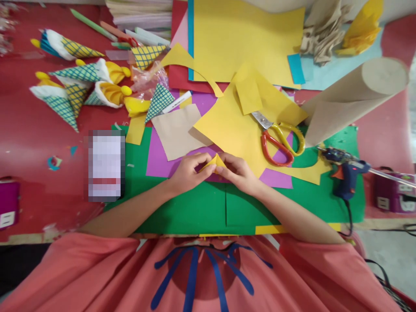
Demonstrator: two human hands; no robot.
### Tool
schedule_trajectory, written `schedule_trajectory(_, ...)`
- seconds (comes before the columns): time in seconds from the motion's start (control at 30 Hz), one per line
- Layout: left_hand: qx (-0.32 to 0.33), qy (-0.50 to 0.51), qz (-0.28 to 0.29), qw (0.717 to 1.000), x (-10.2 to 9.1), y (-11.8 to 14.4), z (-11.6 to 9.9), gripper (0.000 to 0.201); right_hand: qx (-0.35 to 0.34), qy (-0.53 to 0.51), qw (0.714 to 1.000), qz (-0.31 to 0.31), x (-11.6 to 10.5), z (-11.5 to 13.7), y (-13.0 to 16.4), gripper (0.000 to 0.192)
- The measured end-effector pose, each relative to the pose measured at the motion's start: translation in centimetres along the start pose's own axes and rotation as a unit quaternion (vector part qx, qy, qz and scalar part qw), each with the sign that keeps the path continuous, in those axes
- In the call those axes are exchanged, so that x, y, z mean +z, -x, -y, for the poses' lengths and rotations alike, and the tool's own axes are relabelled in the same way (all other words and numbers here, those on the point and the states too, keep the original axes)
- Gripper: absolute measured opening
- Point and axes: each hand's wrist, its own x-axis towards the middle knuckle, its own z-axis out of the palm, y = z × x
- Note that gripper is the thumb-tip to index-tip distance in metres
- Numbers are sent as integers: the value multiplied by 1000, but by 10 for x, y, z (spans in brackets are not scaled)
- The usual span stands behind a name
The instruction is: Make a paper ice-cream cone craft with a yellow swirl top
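Between my two hands is a small folded piece of yellow paper (pixel 216 161), with a peak pointing away from me. My left hand (pixel 189 172) pinches its left side, and my right hand (pixel 239 172) pinches the right side. Fingers cover most of the lower part. Just beyond lie yellow paper sheets (pixel 224 119) and a beige paper square (pixel 178 130) over purple paper (pixel 156 158). Scissors (pixel 278 138) with one red and one yellow handle rest on the yellow paper to the right of my hands.
A blue glue gun (pixel 349 175) stands at the right near a beige paper roll (pixel 354 99). Small patterned paper cones (pixel 78 76) lie at the left behind a blurred-out rectangular object (pixel 105 167). Green sheets (pixel 195 212) cover the red table (pixel 19 130) before me.
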Motion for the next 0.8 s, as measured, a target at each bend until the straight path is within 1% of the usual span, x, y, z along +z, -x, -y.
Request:
schedule_trajectory(0.07,-28,37,25,999,0,1,1,29,3,-3,1000,8,-1,-1,0,33)
schedule_trajectory(0.17,-63,90,55,992,-1,1,2,32,20,-39,999,32,-3,-2,0,32)
schedule_trajectory(0.3,-82,126,73,986,-1,0,1,33,34,-70,996,43,-4,-3,0,32)
schedule_trajectory(0.4,-86,135,72,984,-1,0,0,33,33,-75,996,37,-4,-2,0,32)
schedule_trajectory(0.6,-84,118,35,989,1,0,-1,32,26,-100,994,26,-2,-3,-1,30)
schedule_trajectory(0.8,-85,119,42,988,1,-1,-1,32,31,-114,993,31,-3,-4,-1,29)
